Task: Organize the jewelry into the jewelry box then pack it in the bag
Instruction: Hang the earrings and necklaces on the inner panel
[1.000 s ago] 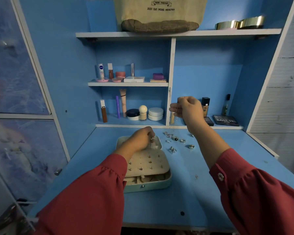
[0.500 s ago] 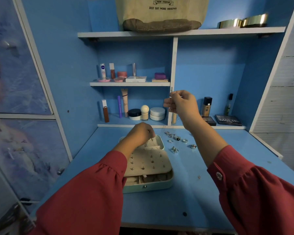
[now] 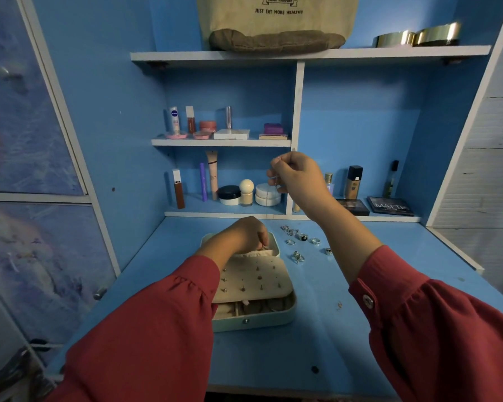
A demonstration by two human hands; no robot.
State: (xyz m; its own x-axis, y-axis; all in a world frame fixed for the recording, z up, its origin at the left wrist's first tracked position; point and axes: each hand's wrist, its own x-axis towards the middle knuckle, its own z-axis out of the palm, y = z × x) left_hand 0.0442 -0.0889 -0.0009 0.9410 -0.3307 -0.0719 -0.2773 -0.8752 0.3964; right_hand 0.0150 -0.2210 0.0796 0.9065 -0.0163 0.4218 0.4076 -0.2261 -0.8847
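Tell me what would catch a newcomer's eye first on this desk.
Two red-sleeved arms reach over the blue desk: the left hand dips into the far end of the open jewelry box at the centre, while the right hand pinches something thin and small, raised before the shelves. Loose rings lie scattered on the desk right of the box, and a beige bag sits on the top shelf.

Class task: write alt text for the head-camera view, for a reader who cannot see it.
A person in red sleeves works over an open jewelry box on a blue desk: the left hand reaches into its far end while the raised right hand pinches a thin chain. Loose rings lie beside the box; a canvas bag sits on the top shelf.
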